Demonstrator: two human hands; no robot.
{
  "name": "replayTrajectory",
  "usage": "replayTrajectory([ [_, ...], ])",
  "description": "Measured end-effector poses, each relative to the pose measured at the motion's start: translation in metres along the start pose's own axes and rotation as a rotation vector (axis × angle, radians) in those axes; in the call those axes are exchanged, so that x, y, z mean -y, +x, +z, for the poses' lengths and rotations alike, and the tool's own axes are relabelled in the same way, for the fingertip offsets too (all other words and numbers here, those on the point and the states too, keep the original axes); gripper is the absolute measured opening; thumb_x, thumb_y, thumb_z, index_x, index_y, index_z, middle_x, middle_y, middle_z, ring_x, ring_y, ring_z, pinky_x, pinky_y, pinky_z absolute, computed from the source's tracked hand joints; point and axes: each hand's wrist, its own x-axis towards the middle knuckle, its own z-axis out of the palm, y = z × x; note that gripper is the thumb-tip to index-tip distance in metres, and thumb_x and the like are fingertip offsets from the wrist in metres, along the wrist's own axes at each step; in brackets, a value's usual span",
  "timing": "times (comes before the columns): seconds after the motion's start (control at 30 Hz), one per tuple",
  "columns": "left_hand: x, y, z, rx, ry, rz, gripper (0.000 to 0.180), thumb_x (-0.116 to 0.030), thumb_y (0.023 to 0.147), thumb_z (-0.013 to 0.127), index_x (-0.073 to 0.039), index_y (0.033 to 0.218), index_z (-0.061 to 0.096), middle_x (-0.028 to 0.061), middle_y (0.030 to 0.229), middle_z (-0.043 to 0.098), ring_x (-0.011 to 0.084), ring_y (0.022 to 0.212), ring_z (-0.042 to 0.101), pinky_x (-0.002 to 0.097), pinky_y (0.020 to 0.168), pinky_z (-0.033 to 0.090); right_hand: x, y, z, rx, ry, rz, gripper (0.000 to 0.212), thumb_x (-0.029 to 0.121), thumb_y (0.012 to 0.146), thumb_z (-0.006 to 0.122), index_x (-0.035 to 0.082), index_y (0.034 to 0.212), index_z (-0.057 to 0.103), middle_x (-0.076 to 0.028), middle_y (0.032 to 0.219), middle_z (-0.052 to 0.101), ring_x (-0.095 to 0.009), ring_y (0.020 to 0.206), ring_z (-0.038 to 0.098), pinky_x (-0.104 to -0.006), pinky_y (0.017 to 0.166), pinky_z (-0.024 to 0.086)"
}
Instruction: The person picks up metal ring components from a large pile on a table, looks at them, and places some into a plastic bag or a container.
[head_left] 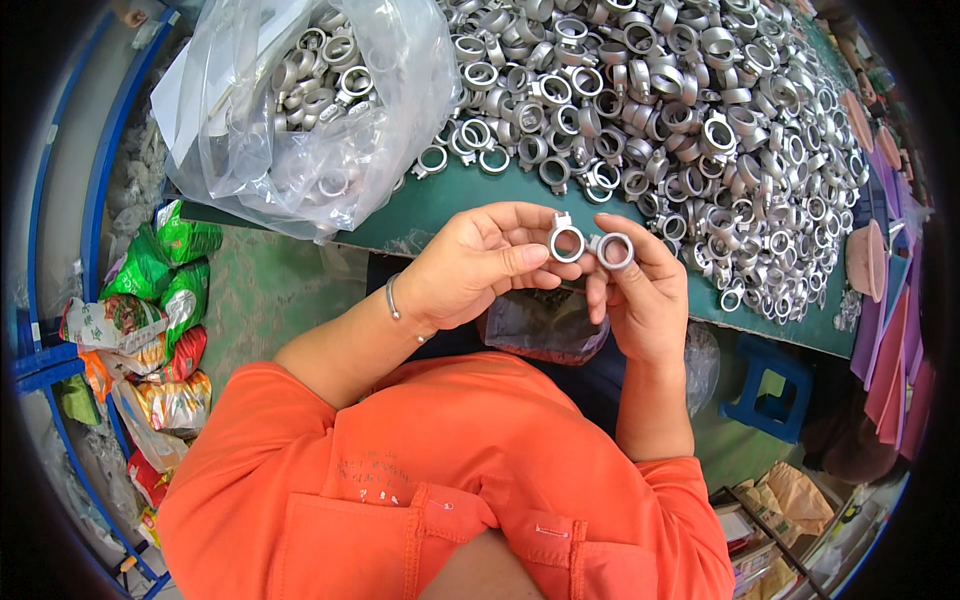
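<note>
My left hand (480, 258) pinches a grey metal ring (566, 240) with a small lug, its open face turned up toward me. Close beside it, my right hand (645, 285) holds a second metal ring (613, 250) of the same kind between thumb and fingers. The two rings are side by side, nearly touching, just in front of the table's near edge. Beyond them a large heap of like metal rings (640, 90) covers much of the green table (470, 205). A clear plastic bag (270, 170) with more rings lies on the table's left part.
Blue shelving (100, 170) stands along the left, with colourful packages (170, 310) on the floor beside it. At right are a blue stool (770, 385), a pink bowl (866, 260) and cardboard pieces (800, 495). A dark container (545, 325) sits below my hands.
</note>
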Motion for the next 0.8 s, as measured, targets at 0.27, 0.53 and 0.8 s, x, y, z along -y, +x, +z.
replayTrajectory([
  [0.27,-0.007,-0.004,0.003,-0.056,0.110,0.045,0.024,-0.002,0.094,0.061,0.003,0.117,0.063,0.0173,0.118,0.065,0.0234,0.105,0.067,0.0321,0.090,0.056,-0.007,-0.002,-0.002,0.069,0.048,-0.135,0.030,-0.001,0.095,0.055,-0.006,0.125,0.059,-0.020,0.111,0.067,-0.024,0.095,0.068,-0.0300,0.074,0.058],
  [0.53,-0.014,-0.022,0.015,0.245,1.181,0.237,0.016,-0.003,0.081,0.074,-0.002,0.096,0.068,0.0112,0.103,0.062,0.0230,0.087,0.064,0.0319,0.074,0.052,0.031,-0.024,-0.004,0.381,-0.924,-0.216,0.025,-0.011,0.083,0.058,-0.001,0.104,0.067,-0.016,0.103,0.069,-0.031,0.096,0.067,-0.0362,0.083,0.054],
  [0.8,-0.010,0.036,0.006,-0.216,1.680,0.718,0.028,0.005,0.077,0.067,0.000,0.104,0.061,0.0169,0.104,0.056,0.0349,0.096,0.057,0.0388,0.082,0.049,0.008,0.024,0.017,-0.196,-1.457,-0.545,0.024,-0.006,0.082,0.061,0.000,0.106,0.062,-0.016,0.096,0.057,-0.038,0.082,0.062,-0.0433,0.069,0.051],
])
